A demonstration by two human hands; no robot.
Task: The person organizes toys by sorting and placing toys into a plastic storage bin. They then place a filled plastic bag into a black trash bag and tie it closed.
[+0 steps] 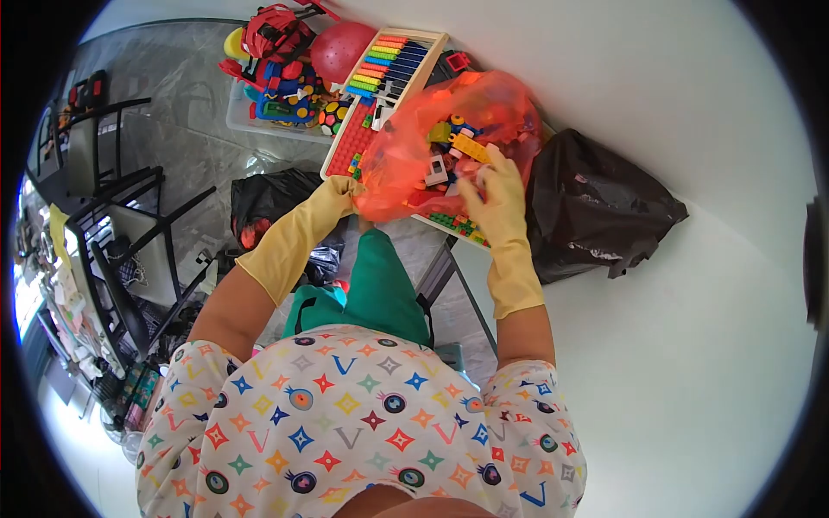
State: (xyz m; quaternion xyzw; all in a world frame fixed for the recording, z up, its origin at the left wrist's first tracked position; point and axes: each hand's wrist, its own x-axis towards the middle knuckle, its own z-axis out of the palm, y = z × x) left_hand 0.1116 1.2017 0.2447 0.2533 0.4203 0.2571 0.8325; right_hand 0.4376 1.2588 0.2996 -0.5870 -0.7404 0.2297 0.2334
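1. An orange bag (399, 151) is set at the far middle, its mouth turned up and its long axis run from near left to far right.
2. The bag's near-left rim is pinched by the gloved left hand (339, 193), its fingers closed narrow on the film.
3. The gloved right hand (501, 188) is lowered at the mouth's right side, fingers bent and parted; whether anything is held cannot be told.
4. Beside those fingers, inside the bag, a yellow block (471, 148) is seen, its length slanted from far left to near right.
5. The bag is flanked by a black sack (596, 207) at right and an abacus (395, 65) at far left.
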